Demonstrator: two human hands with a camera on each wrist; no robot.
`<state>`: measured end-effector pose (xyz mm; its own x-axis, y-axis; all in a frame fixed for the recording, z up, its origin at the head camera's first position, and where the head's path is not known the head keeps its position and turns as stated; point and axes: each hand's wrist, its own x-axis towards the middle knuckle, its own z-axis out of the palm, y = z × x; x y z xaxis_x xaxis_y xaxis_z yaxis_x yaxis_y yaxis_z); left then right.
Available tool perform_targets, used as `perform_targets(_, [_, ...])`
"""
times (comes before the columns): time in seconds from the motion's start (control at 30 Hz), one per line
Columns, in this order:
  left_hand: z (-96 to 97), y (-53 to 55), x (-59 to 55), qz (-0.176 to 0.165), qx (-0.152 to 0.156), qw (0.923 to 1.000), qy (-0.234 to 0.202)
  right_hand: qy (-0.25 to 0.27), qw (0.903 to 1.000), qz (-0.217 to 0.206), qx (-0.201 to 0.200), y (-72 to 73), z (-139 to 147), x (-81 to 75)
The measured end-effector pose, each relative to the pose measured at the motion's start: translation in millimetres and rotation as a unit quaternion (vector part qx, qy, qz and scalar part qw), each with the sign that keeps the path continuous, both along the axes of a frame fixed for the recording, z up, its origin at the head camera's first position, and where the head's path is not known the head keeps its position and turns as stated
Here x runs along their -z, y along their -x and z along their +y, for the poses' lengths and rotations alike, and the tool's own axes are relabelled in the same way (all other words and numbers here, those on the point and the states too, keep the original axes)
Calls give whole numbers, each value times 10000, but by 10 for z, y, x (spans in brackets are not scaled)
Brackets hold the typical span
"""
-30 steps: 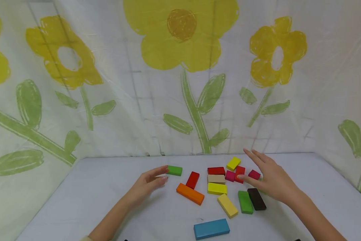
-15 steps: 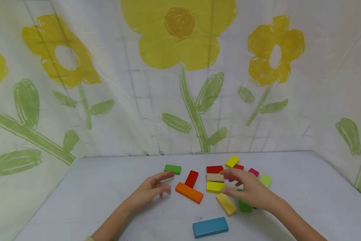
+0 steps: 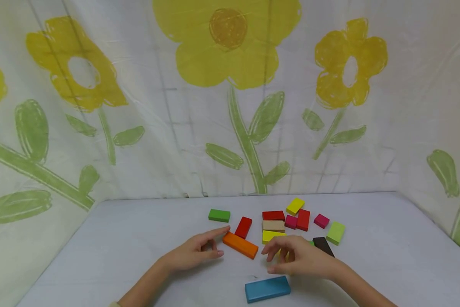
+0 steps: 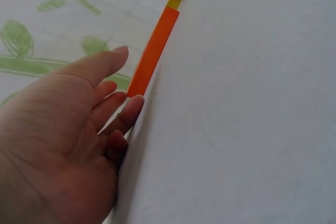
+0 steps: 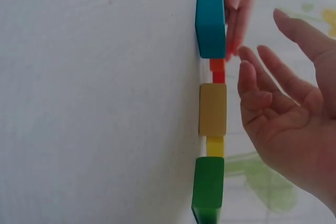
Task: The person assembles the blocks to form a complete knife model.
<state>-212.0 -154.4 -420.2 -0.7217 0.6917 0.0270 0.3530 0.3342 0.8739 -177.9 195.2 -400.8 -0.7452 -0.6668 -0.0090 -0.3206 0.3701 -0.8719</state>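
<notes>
While both hands (image 3: 193,254) (image 3: 302,259) are relaxed and unclenched, the orange block (image 3: 240,245) lies flat, long and smooth.

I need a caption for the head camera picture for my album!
White table, flowery cloth behind: left hand beside the orange block, right hand near the blue block.

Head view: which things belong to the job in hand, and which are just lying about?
Likely the job, near left hand and right hand: orange block; pale yellow block; blue block.

Seemingly lying about: far green block; lime block; lone magenta block.
</notes>
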Motion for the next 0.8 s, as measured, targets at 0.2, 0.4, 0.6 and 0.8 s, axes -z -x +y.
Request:
perform_targets(0.2, [29, -3, 29, 250, -80, 9997, 4, 56, 9978, -544, -372, 147, 83, 339])
perform_targets(0.4, [101, -15, 99, 574, -626, 9962, -176, -66, 9971, -459, -608, 0, -8, 112])
perform_targets(0.6, [141, -35, 119, 562, -1061, 9926, -155, -323, 9960, -441, -701, -15, -31, 130])
perform_targets(0.8, [125, -24, 83, 374, -1073, 9933, -196, -452, 9960, -314, -699, 84, 28, 431])
